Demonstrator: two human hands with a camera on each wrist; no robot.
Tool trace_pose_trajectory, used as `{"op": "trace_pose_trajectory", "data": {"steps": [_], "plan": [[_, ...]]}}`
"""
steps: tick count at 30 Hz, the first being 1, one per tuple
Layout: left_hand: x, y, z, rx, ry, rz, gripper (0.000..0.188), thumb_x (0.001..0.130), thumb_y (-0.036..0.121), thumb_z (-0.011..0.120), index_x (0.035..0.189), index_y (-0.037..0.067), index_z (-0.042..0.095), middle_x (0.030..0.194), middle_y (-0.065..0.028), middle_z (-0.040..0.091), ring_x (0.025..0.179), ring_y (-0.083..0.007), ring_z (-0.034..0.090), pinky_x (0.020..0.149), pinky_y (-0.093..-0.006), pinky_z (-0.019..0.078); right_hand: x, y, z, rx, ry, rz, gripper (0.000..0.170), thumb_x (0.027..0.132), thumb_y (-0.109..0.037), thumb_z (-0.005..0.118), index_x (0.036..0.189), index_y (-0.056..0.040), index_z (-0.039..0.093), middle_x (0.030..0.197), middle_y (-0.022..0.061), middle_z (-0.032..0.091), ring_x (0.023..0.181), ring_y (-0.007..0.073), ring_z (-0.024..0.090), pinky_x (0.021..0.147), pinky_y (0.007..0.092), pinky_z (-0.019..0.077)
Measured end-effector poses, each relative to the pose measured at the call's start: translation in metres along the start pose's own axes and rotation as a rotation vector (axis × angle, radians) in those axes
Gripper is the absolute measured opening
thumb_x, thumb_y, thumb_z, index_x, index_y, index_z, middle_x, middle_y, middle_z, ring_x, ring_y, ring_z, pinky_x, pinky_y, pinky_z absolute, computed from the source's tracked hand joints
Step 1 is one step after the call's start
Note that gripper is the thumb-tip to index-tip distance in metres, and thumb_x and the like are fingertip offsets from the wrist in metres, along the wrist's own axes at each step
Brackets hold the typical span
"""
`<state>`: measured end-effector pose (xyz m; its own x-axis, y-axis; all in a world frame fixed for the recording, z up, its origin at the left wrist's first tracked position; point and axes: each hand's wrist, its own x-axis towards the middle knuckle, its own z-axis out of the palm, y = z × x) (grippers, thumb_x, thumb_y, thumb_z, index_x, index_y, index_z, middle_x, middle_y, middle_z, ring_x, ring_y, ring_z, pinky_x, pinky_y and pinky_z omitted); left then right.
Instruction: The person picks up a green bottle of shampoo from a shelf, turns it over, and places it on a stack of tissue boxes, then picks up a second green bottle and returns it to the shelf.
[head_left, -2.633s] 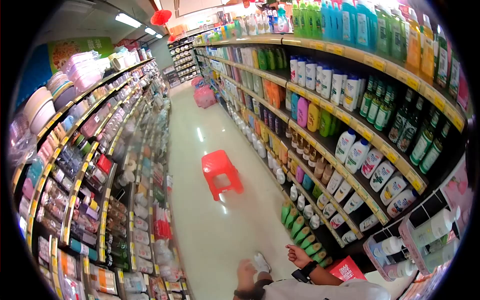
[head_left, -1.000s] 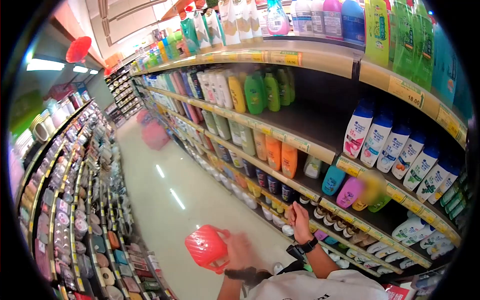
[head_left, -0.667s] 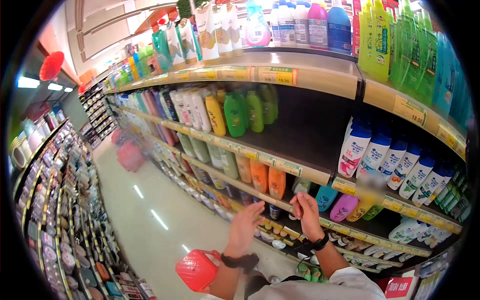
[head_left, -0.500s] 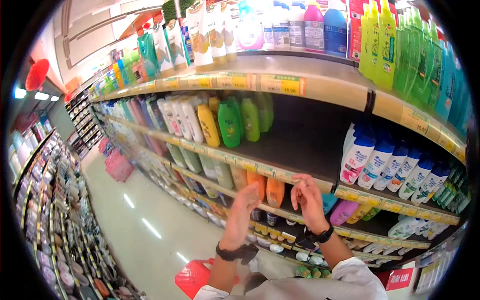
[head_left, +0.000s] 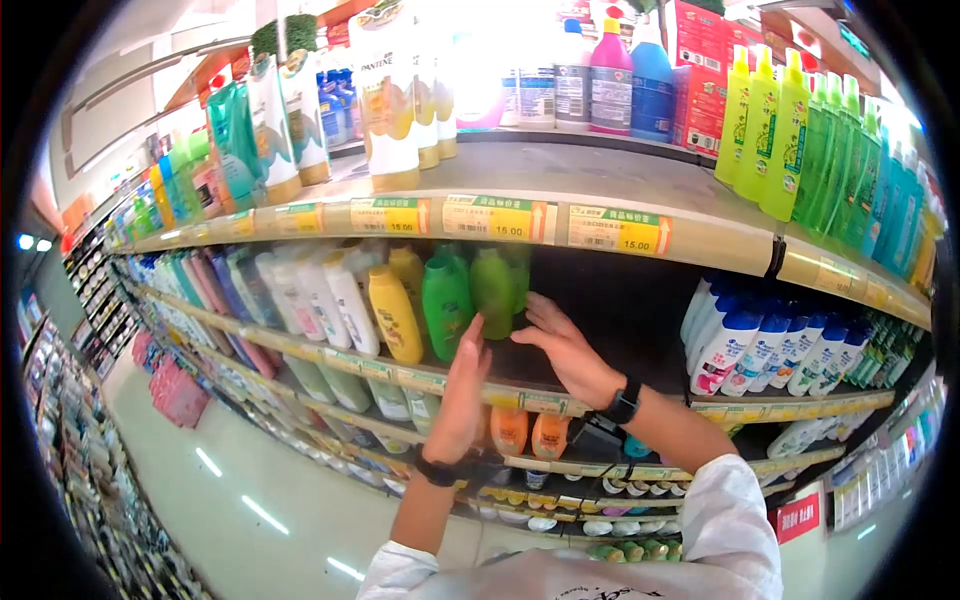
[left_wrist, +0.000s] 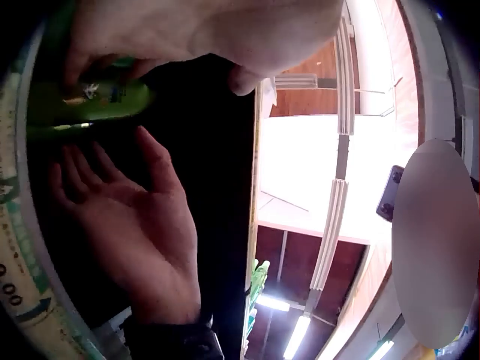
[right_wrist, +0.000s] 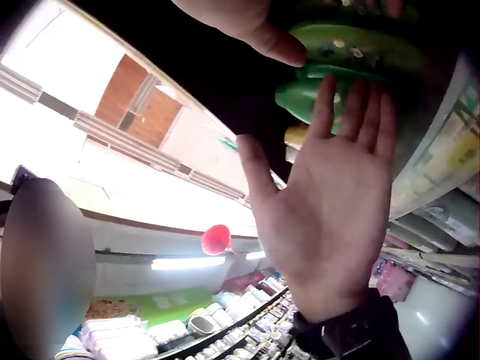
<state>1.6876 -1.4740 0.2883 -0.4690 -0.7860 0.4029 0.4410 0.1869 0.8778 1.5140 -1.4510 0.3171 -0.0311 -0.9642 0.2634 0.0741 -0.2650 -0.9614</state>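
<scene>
A light-green shampoo bottle (head_left: 492, 275) stands upright at the right end of a row on the middle shelf (head_left: 400, 368). Both hands reach up to it, one on either side. My left hand (head_left: 460, 400) is at its front left with fingers extended; in the right wrist view this left hand (right_wrist: 330, 195) shows a bare palm and straight fingers. To the bottle's right is my right hand (head_left: 570, 355), fingers loosely spread; its palm (left_wrist: 139, 221) faces the bottle in the left wrist view. A darker green bottle (head_left: 444, 310) and a yellow bottle (head_left: 394, 318) stand alongside.
Above the hands runs the upper shelf edge (head_left: 500, 222) with price tags. White bottles with blue caps (head_left: 735, 350) stand farther right, orange bottles (head_left: 550, 435) one shelf lower. A pink bundle (head_left: 178, 390) lies on the aisle floor (head_left: 250, 460) to the left.
The view has swung right and closer to the shelves. Both hands have risen from the lower shelves to the light-green bottle, and the red stool has left view.
</scene>
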Motion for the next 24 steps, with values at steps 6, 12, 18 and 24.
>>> {"op": "trace_pose_trajectory", "data": {"steps": [6,12,18,24], "plan": [[0.020,0.000,-0.019,-0.020,-0.098,-0.091,0.081,0.103,0.055,0.037,0.157,0.003,0.010,0.165,-0.0129,0.007,0.152,-0.0276,0.006,0.122,-0.0431,0.0072,0.036,0.032,-0.006,-0.269,0.040,0.041,0.055,0.088,-0.015,0.072,0.135,-0.0016,0.047,0.129,0.0106,0.056,0.123,0.0229,0.050,0.106,0.0351,0.0392],[0.027,0.000,-0.025,0.004,-0.135,-0.111,0.076,0.103,0.049,0.041,0.157,0.003,0.014,0.163,-0.0113,0.013,0.150,-0.0279,0.013,0.120,-0.0429,0.0184,0.051,0.030,-0.008,-0.343,0.045,0.057,0.044,0.090,-0.019,0.073,0.125,-0.0009,0.054,0.115,0.0090,0.061,0.107,0.0179,0.057,0.093,0.0325,0.0462],[0.022,0.003,-0.023,0.061,-0.149,-0.032,0.072,0.102,0.047,0.045,0.155,0.003,0.022,0.161,-0.0118,0.020,0.146,-0.0283,0.025,0.116,-0.0433,0.0293,0.040,0.020,-0.028,-0.341,0.017,0.089,0.038,0.092,-0.018,0.071,0.122,-0.0009,0.055,0.110,0.0087,0.062,0.102,0.0175,0.059,0.088,0.0316,0.0488],[0.022,0.000,-0.006,0.356,-0.056,0.233,0.053,0.096,0.016,0.056,0.145,0.003,0.042,0.142,-0.0120,0.041,0.121,-0.0222,0.048,0.098,-0.0334,0.0428,-0.002,-0.008,-0.024,-0.219,0.024,0.096,0.033,0.097,-0.020,0.065,0.121,0.0001,0.054,0.111,0.0079,0.060,0.101,0.0151,0.059,0.084,0.0311,0.0525]]}}
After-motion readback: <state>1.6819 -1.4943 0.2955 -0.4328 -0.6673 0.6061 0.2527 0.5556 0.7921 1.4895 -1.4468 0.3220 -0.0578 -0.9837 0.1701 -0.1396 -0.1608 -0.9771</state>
